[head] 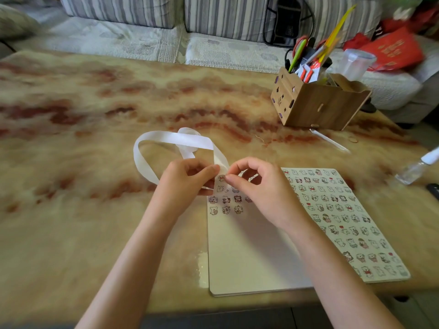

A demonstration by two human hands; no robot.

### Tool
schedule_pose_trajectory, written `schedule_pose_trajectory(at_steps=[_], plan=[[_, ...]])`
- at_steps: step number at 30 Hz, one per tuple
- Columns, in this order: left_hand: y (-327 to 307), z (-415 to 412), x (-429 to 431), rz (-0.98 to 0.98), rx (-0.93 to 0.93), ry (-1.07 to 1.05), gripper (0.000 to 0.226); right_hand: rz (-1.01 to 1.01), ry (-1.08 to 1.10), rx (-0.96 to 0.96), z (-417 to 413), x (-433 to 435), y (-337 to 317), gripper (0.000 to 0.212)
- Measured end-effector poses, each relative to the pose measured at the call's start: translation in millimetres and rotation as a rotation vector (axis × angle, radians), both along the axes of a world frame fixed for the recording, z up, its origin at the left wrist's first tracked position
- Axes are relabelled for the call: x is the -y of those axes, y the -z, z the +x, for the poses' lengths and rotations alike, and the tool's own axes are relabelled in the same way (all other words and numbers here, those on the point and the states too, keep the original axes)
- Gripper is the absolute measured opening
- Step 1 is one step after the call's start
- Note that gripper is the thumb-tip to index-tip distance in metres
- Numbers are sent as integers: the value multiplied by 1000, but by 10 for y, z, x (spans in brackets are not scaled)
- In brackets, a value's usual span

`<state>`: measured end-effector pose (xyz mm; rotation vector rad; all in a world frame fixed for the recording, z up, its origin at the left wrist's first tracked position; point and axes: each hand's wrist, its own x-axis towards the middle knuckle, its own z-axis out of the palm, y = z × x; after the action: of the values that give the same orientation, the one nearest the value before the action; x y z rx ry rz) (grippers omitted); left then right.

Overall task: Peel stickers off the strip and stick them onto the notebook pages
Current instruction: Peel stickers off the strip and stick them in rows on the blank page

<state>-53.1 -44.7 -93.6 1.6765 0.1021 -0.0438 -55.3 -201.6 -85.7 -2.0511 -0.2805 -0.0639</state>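
Strip: curled white ribbon, left hand, right hand pinching.

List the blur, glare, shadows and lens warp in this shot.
Head view: the wide lens bows the sofa and far table edge; glare whitens the table beside the notebook; the right arm shades its left page; the red bag is smeared; the left hand, right hand and strip look fairly sharp.

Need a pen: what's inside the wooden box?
A green pen-like stick, yellow strips and red handles poke out of the brown wooden box; its walls hide anything lower.
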Motion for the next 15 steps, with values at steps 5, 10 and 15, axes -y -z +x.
schedule_pose_trajectory(at_steps=[5, 10, 15], plan=[[22, 10, -16, 31, 6, -37, 16, 72, 17, -69, 8, 75, -54, 4], [22, 8, -35, 43, 5, -48, 17, -2, -66, -407, 33, 266, -119, 7], [10, 2, -33, 35, 4, -46, 17, -149, -36, -513, 37, 389, -136, 2]])
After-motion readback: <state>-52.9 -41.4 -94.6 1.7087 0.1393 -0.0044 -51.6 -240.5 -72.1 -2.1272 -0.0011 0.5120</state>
